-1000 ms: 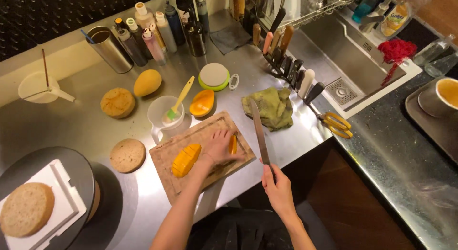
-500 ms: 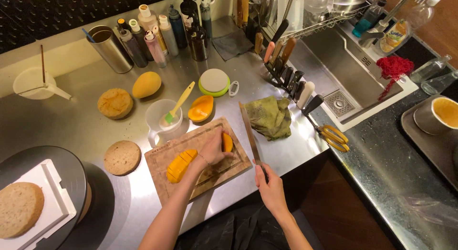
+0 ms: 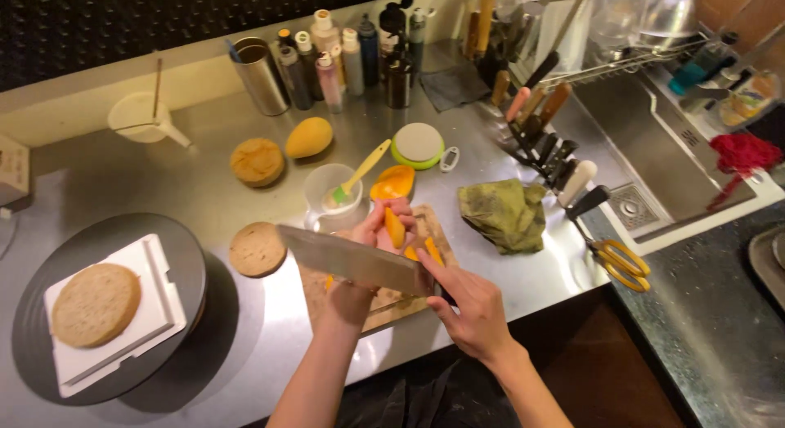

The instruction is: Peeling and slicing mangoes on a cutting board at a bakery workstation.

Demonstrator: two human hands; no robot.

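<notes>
My left hand [image 3: 383, 228] holds an orange mango piece [image 3: 394, 228] lifted above the wooden cutting board [image 3: 384, 299]. My right hand [image 3: 472, 307] grips the handle of a large knife [image 3: 347, 259], whose broad blade points left and lies across the board and over my left forearm. Another mango piece [image 3: 432, 250] sits on the board by the right hand. A halved mango [image 3: 392, 183] rests just behind the board, next to a clear cup with a yellow spatula [image 3: 337, 192].
A whole mango [image 3: 309, 137] and two round sponge pieces [image 3: 257, 161] [image 3: 257, 249] lie on the steel counter. A cake layer [image 3: 95, 304] sits on a turntable at left. A green cloth [image 3: 504, 214], yellow scissors [image 3: 620, 260], knife rack [image 3: 546, 142], bottles [image 3: 343, 58] and sink [image 3: 662, 142] fill the right and back.
My left hand has picked the mango piece up off the board. My right hand has swung the knife from pointing away to lying sideways, blade to the left.
</notes>
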